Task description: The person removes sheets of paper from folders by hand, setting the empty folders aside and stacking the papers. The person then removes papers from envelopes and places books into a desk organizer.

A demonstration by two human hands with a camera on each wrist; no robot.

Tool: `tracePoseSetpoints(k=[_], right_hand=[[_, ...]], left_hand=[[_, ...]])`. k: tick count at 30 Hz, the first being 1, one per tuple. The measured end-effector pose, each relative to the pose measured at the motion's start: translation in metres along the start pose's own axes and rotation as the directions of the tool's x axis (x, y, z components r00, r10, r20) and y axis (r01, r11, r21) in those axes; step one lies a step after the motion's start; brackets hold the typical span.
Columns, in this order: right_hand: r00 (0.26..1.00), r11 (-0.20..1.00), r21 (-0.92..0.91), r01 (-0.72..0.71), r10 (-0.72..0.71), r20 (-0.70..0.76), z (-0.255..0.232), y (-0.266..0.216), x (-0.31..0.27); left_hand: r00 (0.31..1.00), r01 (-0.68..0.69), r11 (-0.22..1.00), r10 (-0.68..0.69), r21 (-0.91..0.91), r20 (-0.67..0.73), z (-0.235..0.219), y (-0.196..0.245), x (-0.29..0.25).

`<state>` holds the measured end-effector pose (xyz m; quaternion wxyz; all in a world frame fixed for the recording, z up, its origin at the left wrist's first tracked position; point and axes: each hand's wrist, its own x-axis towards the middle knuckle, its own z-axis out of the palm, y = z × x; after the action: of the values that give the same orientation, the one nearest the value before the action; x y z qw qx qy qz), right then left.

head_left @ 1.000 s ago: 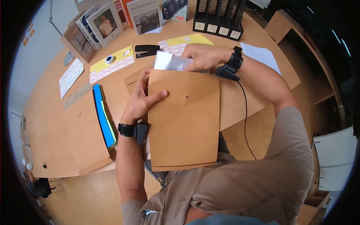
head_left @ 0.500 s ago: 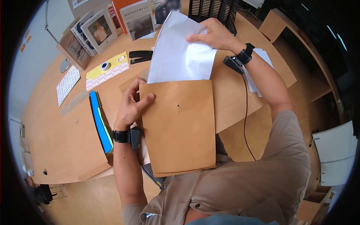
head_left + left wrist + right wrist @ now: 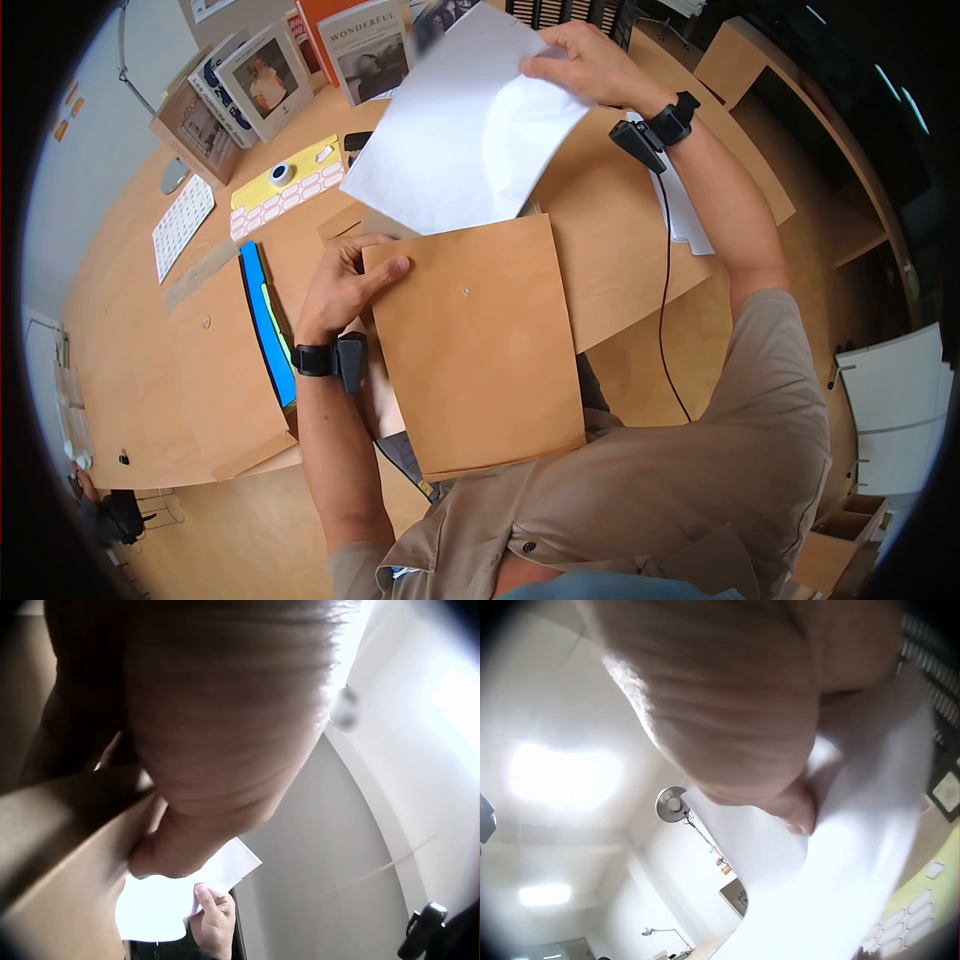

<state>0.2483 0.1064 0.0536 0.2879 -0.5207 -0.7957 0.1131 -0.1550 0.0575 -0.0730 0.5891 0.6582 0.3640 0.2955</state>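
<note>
A brown paper envelope (image 3: 475,360) stands upright over the lap, with a small hole near its top. My left hand (image 3: 335,290) grips its upper left edge, thumb on the front and fingers behind. Above the envelope, my right hand (image 3: 600,68) pinches white paper (image 3: 455,130) by its upper right edge, thumb on the near face. The paper hangs tilted, its lower corner close over the envelope's top edge. In the right wrist view the thumb presses on the paper (image 3: 795,900). The left wrist view shows the envelope's edge (image 3: 82,862) under the left thumb.
Books (image 3: 265,75) stand along the back left. A yellow sheet with labels (image 3: 285,190), a keyboard-like white card (image 3: 184,228) and a blue folder (image 3: 265,325) lie at left. More white papers (image 3: 685,215) lie under the right forearm. A black rack (image 3: 570,12) stands behind the right hand.
My right hand has drawn the white paper up out of the envelope and tilted it leftward. My left hand has kept its hold, shifting slightly left and down with the envelope.
</note>
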Motion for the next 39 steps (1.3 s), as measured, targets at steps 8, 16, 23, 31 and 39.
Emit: tracePoseSetpoints(k=[8, 16, 23, 31, 39], right_hand=[[0.979, 0.990, 0.109, -0.089, 0.107, -0.172, -0.018, -0.005, 0.002], [0.949, 0.642, 0.711, -0.287, 0.091, 0.301, -0.030, 0.026, -0.025], [0.898, 0.871, 0.228, 0.435, -0.399, -0.186, 0.024, -0.015, -0.030], [0.965, 0.612, 0.753, -0.240, 0.234, 0.118, -0.025, -0.056, -0.009], [0.836, 0.954, 0.298, 0.043, -0.198, 0.512, 0.104, -0.084, -0.030]], left_hand=[[0.998, 0.044, 0.996, -0.046, 0.083, 0.032, -0.009, -0.001, -0.003], [0.988, 0.030, 1.000, -0.029, -0.009, 0.151, -0.013, -0.008, -0.003], [0.998, -0.043, 0.893, 0.016, 0.448, 0.064, -0.017, -0.012, -0.004], [0.999, 0.039, 0.988, -0.044, 0.151, 0.032, -0.012, -0.016, 0.000], [0.988, 0.042, 0.988, -0.063, 0.146, 0.142, -0.011, -0.010, -0.001]])
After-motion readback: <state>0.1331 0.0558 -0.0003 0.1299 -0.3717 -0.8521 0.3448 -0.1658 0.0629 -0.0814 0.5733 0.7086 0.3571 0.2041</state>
